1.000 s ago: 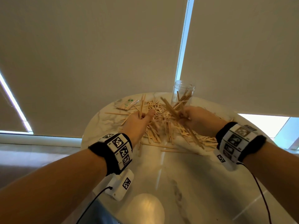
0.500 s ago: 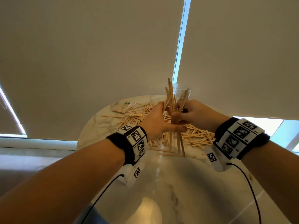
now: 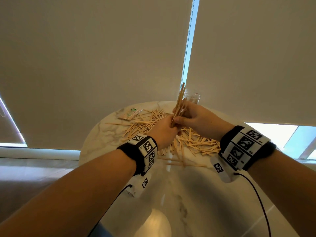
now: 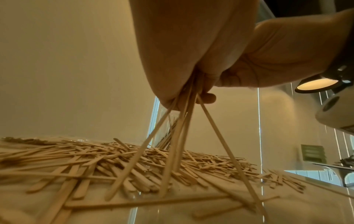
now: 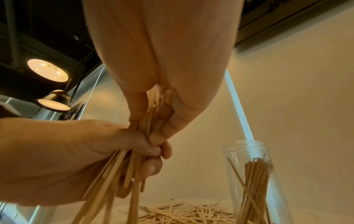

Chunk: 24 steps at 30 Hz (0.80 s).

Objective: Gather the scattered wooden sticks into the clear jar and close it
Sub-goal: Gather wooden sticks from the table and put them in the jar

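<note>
Both hands hold one upright bundle of wooden sticks (image 3: 179, 103) above the scattered pile (image 3: 193, 141) on the round marble table (image 3: 188, 194). My left hand (image 3: 168, 124) grips the bundle low down, and its lower ends (image 4: 178, 144) splay toward the pile. My right hand (image 3: 186, 117) grips the same bundle (image 5: 147, 121) just above. The clear jar (image 3: 192, 97) stands open behind the hands at the table's far edge; in the right wrist view the jar (image 5: 250, 178) holds several sticks. No lid is in view.
A clear packet of sticks with a green label (image 3: 130, 114) lies at the far left of the table. Loose sticks (image 3: 186, 164) reach toward the near half. Roller blinds hang close behind the table.
The hands came together from apart on the pile, stood a bundle of sticks upright between them, and now hold it tighter and tilted slightly right, in front of the jar.
</note>
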Each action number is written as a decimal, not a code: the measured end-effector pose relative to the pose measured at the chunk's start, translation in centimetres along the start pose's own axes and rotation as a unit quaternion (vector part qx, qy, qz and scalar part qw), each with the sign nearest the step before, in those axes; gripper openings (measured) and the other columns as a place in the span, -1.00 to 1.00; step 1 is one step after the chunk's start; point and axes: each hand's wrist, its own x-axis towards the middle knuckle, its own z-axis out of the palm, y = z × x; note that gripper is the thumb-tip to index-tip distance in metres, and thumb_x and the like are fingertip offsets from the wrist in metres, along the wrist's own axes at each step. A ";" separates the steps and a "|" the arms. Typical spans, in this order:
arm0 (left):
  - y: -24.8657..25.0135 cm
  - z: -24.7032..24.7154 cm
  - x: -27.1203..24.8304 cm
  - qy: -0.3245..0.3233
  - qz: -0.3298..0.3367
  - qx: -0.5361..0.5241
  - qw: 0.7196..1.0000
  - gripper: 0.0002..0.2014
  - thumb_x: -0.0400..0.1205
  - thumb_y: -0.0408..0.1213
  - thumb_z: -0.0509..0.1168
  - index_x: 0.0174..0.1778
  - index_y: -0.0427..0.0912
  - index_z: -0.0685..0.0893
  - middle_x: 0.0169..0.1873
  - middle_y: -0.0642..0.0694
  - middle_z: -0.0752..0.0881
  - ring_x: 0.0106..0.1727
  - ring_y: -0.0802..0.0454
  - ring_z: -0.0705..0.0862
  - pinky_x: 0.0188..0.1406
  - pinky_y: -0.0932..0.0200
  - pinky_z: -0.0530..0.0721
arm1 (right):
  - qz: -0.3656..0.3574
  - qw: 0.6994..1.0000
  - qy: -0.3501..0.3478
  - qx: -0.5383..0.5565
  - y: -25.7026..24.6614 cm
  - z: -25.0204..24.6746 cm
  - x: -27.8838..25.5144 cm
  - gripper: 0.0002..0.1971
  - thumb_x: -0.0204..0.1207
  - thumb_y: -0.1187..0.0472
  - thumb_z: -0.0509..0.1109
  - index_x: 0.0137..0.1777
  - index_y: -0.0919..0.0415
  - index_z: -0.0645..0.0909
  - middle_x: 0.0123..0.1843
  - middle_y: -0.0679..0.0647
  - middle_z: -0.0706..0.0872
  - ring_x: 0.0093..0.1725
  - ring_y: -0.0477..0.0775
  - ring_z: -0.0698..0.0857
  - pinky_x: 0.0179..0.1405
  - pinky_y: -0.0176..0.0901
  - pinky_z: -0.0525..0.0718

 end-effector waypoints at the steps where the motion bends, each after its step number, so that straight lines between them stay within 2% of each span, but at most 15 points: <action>1: 0.3 0.0 0.0 0.001 0.003 -0.009 1.000 -0.84 0.73 -0.10 0.20 0.08 -0.04 0.63 -0.28 0.00 0.74 -0.42 0.10 0.59 -0.40 0.10 0.56 | -0.006 0.999 0.025 -0.029 -0.1 0.2 0.0 -0.72 0.65 0.12 0.43 0.31 0.01 0.52 -0.01 0.00 0.86 0.01 0.02 0.83 0.18 0.20 0.73; 3: 0.9 0.0 0.3 0.006 0.016 -0.035 0.999 -0.88 0.74 -0.18 0.18 0.06 -0.07 0.61 -0.32 -0.03 0.66 -0.38 0.05 0.56 -0.37 0.05 0.56 | -0.023 0.994 0.087 -0.069 -0.5 0.6 -0.2 -0.58 0.63 0.13 0.46 0.44 -0.05 0.47 -0.04 -0.06 0.84 -0.02 -0.12 0.81 0.14 -0.03 0.74; 5: 1.5 -0.1 0.6 0.020 0.023 -0.057 0.998 -0.86 0.74 -0.21 0.16 0.11 -0.06 0.60 -0.36 -0.03 0.61 -0.38 0.04 0.54 -0.39 0.05 0.54 | -0.047 0.985 0.147 -0.075 -1.4 0.8 -0.6 -0.48 0.57 0.15 0.52 0.48 -0.04 0.43 -0.07 -0.07 0.80 -0.10 -0.17 0.78 -0.02 -0.25 0.72; 7: 1.9 0.0 0.7 0.032 0.018 -0.080 0.996 -0.85 0.77 -0.20 0.12 0.11 -0.06 0.60 -0.39 0.00 0.57 -0.38 0.04 0.51 -0.41 0.07 0.51 | -0.050 0.973 0.204 -0.094 -1.8 0.2 -0.5 -0.43 0.49 0.10 0.60 0.45 -0.06 0.45 -0.08 -0.10 0.70 -0.15 -0.14 0.74 -0.15 -0.34 0.67; 9: 1.9 0.2 0.4 0.045 0.002 -0.108 0.993 -0.84 0.78 -0.21 0.11 0.08 -0.08 0.60 -0.39 0.02 0.56 -0.35 0.02 0.53 -0.33 0.03 0.56 | -0.022 0.971 0.219 -0.098 -2.0 -0.8 -0.4 -0.43 0.46 0.05 0.62 0.42 -0.04 0.46 -0.06 -0.09 0.65 -0.18 -0.10 0.73 -0.23 -0.37 0.65; 11: 1.6 0.1 0.2 0.047 -0.026 -0.162 0.985 -0.84 0.78 -0.25 0.11 0.11 -0.15 0.60 -0.37 0.05 0.55 -0.37 0.04 0.56 -0.25 0.01 0.65 | 0.003 0.978 0.197 -0.073 -1.8 -1.2 -0.5 -0.45 0.50 0.03 0.58 0.42 0.00 0.42 0.00 -0.07 0.68 -0.19 -0.06 0.79 -0.15 -0.16 0.79; 12: 1.3 0.0 0.1 0.043 -0.034 -0.181 0.982 -0.84 0.78 -0.26 0.12 0.11 -0.15 0.60 -0.39 0.06 0.53 -0.42 0.07 0.55 -0.28 0.03 0.65 | 0.006 0.980 0.187 -0.062 -1.7 -1.1 -0.6 -0.45 0.55 0.01 0.53 0.46 0.02 0.39 0.07 -0.05 0.69 -0.16 -0.04 0.81 -0.07 -0.03 0.82; 13: 1.0 0.0 0.1 0.041 -0.036 -0.185 0.981 -0.85 0.78 -0.25 0.12 0.09 -0.13 0.60 -0.44 0.07 0.49 -0.47 0.09 0.50 -0.34 0.04 0.62 | 0.000 0.981 0.185 -0.063 -1.7 -1.0 -0.7 -0.44 0.60 -0.02 0.46 0.52 0.01 0.34 0.19 -0.03 0.66 -0.08 -0.04 0.80 0.02 0.02 0.82; 15: 0.5 -0.1 0.0 0.037 -0.032 -0.164 0.985 -0.84 0.77 -0.25 0.13 0.04 -0.04 0.63 -0.50 0.06 0.44 -0.51 0.07 0.42 -0.38 0.03 0.53 | -0.036 0.976 0.205 -0.068 -1.7 -1.0 -0.7 -0.36 0.67 -0.08 0.35 0.67 -0.04 0.18 0.47 -0.01 0.49 0.25 -0.06 0.68 0.25 -0.04 0.69; 17: 0.5 0.0 -0.2 0.020 -0.022 -0.145 0.989 -0.81 0.76 -0.26 0.14 -0.01 0.02 0.66 -0.50 0.06 0.43 -0.50 0.06 0.40 -0.38 0.04 0.48 | -0.076 0.967 0.231 -0.074 -2.2 -1.1 -0.6 -0.35 0.72 -0.11 0.24 0.73 -0.05 0.08 0.63 -0.01 0.33 0.50 -0.04 0.47 0.42 -0.08 0.49; 19: 1.0 0.5 -0.6 -0.017 -0.015 -0.134 0.991 -0.77 0.75 -0.28 0.16 -0.08 0.09 0.68 -0.51 0.05 0.44 -0.52 0.07 0.38 -0.44 0.11 0.45 | -0.072 0.965 0.224 -0.116 -2.6 -1.1 -0.2 -0.48 0.78 -0.07 0.13 0.70 0.01 0.22 0.61 0.01 0.41 0.54 -0.01 0.46 0.48 -0.08 0.46; 22: 1.8 1.3 -1.3 -0.048 -0.023 -0.140 0.989 -0.65 0.71 -0.29 0.20 -0.29 0.22 0.70 -0.53 0.01 0.44 -0.53 0.00 0.38 -0.39 0.00 0.46 | -0.001 0.978 0.113 -0.176 -2.8 -0.7 0.0 -0.64 0.82 0.05 0.07 0.45 0.09 0.58 0.33 0.00 0.69 0.32 0.03 0.63 0.30 -0.07 0.59; 23: 1.8 1.4 -1.4 -0.048 -0.026 -0.143 0.988 -0.66 0.71 -0.30 0.20 -0.27 0.20 0.71 -0.54 -0.01 0.43 -0.52 -0.02 0.39 -0.38 -0.02 0.46 | 0.002 0.977 0.125 -0.174 -2.7 -0.6 0.0 -0.64 0.82 0.07 0.06 0.41 0.11 0.61 0.29 -0.02 0.71 0.28 0.00 0.64 0.22 -0.13 0.58; 24: 1.8 1.4 -1.5 -0.050 -0.025 -0.146 0.988 -0.71 0.72 -0.30 0.20 -0.19 0.13 0.74 -0.55 -0.02 0.43 -0.51 -0.03 0.39 -0.38 -0.02 0.47 | -0.006 0.972 0.166 -0.166 -2.7 -0.6 -0.1 -0.64 0.82 0.07 0.06 0.41 0.11 0.61 0.28 -0.03 0.71 0.25 -0.02 0.62 0.16 -0.17 0.54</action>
